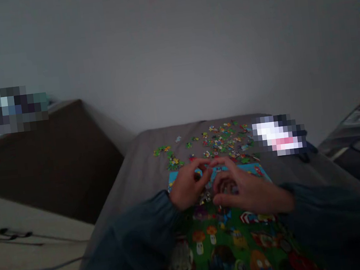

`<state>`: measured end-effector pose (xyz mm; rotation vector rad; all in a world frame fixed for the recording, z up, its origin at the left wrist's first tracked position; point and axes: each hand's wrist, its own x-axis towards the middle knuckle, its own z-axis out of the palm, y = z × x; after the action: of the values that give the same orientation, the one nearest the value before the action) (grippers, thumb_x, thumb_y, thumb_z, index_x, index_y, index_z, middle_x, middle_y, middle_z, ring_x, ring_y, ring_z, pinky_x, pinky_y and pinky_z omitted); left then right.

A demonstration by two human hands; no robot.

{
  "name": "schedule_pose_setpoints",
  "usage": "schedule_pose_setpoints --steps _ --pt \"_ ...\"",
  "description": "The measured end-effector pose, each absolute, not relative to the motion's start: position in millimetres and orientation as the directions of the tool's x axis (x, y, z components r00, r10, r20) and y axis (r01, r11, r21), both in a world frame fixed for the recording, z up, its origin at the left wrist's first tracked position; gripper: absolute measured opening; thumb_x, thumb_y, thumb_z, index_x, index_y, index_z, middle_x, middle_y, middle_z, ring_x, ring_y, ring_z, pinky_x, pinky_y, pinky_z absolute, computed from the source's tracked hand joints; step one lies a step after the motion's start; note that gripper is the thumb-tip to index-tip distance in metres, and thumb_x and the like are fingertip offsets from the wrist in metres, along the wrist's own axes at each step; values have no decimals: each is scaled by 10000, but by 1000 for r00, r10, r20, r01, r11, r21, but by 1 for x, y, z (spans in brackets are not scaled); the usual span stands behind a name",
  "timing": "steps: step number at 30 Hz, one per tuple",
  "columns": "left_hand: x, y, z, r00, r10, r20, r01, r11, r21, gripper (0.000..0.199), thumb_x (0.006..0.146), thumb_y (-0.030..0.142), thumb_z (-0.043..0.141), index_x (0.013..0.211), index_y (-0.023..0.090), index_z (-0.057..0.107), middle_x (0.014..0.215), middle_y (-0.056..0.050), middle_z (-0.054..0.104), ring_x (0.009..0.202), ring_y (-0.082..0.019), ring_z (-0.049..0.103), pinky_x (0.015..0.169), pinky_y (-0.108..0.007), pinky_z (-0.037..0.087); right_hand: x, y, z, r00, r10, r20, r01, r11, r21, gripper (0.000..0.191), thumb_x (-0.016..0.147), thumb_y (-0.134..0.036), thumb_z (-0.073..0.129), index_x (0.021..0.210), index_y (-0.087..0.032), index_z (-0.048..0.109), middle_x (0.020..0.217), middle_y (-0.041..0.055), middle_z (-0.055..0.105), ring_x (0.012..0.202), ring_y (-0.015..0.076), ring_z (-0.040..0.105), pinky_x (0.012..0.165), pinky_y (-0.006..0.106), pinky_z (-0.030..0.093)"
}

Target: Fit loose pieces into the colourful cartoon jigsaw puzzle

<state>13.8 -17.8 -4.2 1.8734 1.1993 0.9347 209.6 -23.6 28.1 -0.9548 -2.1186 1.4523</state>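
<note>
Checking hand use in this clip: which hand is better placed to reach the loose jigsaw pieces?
Probably the left hand: it reaches up close to the scattered jigsaw pieces on the grey fabric, while the right hand sits curled lower, nearer the printed mushroom picture.

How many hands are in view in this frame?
2. The left hand and the right hand are side by side above the assembled jigsaw puzzle, fingertips close together. No other hands show.
</note>
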Motion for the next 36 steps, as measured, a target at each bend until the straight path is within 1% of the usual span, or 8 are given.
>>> schedule_pose_setpoints --steps 3,9,13,16,21,24,27,36 --pt "25 -26 -3 214 956 203 434 -279 857 296 931 423 525 1194 293 564 904 -11 633 510 -124 538 457 -275 409 203 -38 14 -656 753 -61 244 135 -960 844 805 -320 759 1433 -207 206 911 25 665 760 183 666 668 336 531" --pt "38 -37 -2 166 968 188 523 -248 815 234 884 410 571 1097 335 632 620 30 505 546 -179 540 498 -307 408 212 -36 1 -647 762 -45 136 57 -989 636 876 -224 636 1432 -209 329 884 17 687 849 195 700 765 361 559" --pt "29 -32 3 53 998 39 296 -53 954 302 862 490 613 1105 319 560 634 72 469 387 -120 451 364 -258 350 228 -20 7 -609 793 5 147 119 -982 412 852 -227 659 1251 -204 560 804 -8 666 714 148 656 711 330 554" --pt "17 -21 8 -64 991 -117 135 125 983 313 890 485 602 1137 303 540 589 88 483 355 -88 392 336 -205 299 239 -6 10 -540 840 -55 92 -6 -996 243 867 -283 661 1085 -180 631 729 -18 667 610 120 638 641 298 558" --pt "3 -9 10 -48 935 -352 -323 318 891 340 768 196 688 1094 279 642 1025 -18 679 795 -168 686 606 -260 579 247 6 7 -521 838 -160 -13 -196 -981 208 914 -260 612 1084 -147 652 697 -3 698 625 111 690 673 284 589" --pt "2 -13 8 68 931 -358 -324 360 875 509 676 75 726 1119 318 665 1200 -26 679 1020 -226 689 799 -314 612 246 6 5 -525 831 -183 -27 -231 -973 206 917 -239 606 1091 -142 657 710 7 713 636 109 700 685 279 595" --pt "4 -18 6 167 926 -338 -270 372 888 553 750 147 772 1251 319 614 1318 -34 639 1197 -246 624 948 -323 569 245 6 5 -513 839 -184 -7 -218 -976 195 911 -237 600 1069 -140 660 705 10 715 632 116 699 688 286 596" --pt "1 -16 4 240 906 -349 -214 400 891 547 825 233 773 1323 271 552 1334 -83 641 1105 -226 674 824 -249 604 252 9 7 -509 853 -116 85 -84 -993 142 816 -191 675 904 -185 564 793 -4 677 716 142 699 672 282 563"
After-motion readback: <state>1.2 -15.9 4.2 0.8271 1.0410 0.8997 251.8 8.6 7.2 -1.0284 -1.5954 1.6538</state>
